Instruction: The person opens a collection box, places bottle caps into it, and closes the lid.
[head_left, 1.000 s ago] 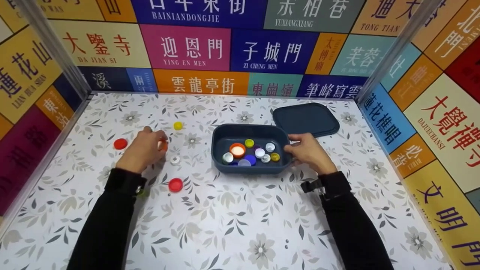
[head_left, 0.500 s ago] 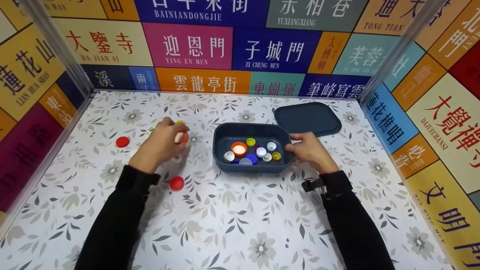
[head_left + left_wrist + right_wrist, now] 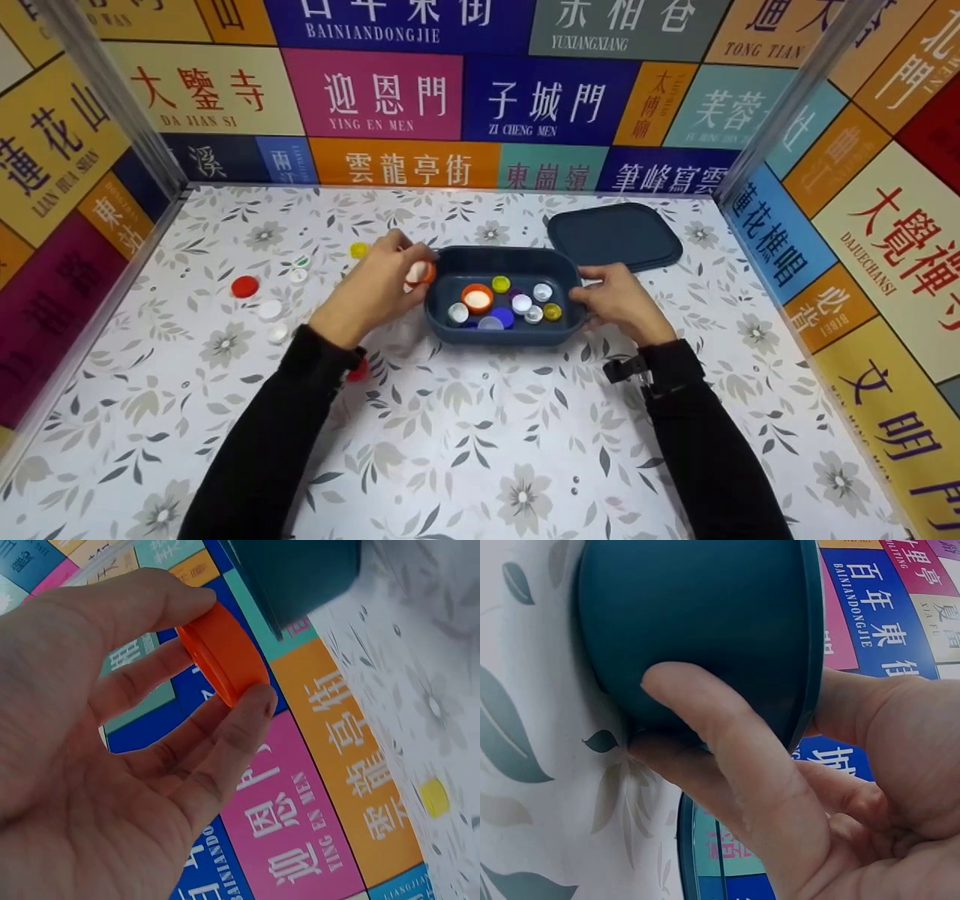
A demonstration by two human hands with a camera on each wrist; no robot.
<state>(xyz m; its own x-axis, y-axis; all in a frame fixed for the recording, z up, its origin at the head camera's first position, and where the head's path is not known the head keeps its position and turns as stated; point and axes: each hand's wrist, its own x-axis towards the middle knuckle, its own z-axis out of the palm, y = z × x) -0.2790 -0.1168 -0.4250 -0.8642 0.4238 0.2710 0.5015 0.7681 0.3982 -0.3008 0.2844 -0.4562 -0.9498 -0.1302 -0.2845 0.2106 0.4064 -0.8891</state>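
Observation:
My left hand (image 3: 371,289) pinches an orange bottle cap (image 3: 229,656) between thumb and fingertips, just outside the left end of a dark blue plastic box (image 3: 506,337). The box has no lid on it, and several caps lie inside: an orange one (image 3: 477,299) with a pale inside, a yellow-green one (image 3: 500,284), a blue one (image 3: 503,318), and white and clear ones. At the box's right end my right hand (image 3: 622,300) grips the wall. In the right wrist view its fingers (image 3: 735,742) lie against the outside, while the thumb goes behind the rim.
The dark blue lid (image 3: 615,236) lies flat behind the box to the right. Left of my left hand are a red cap (image 3: 244,286), white caps (image 3: 271,310) and a yellow cap (image 3: 359,250). My left wrist partly covers another red cap (image 3: 358,370). Printed panels enclose the table.
My left hand has moved right with the orange cap, from among the loose caps to the box's left end. White caps it covered now show. The right hand and box have stayed put.

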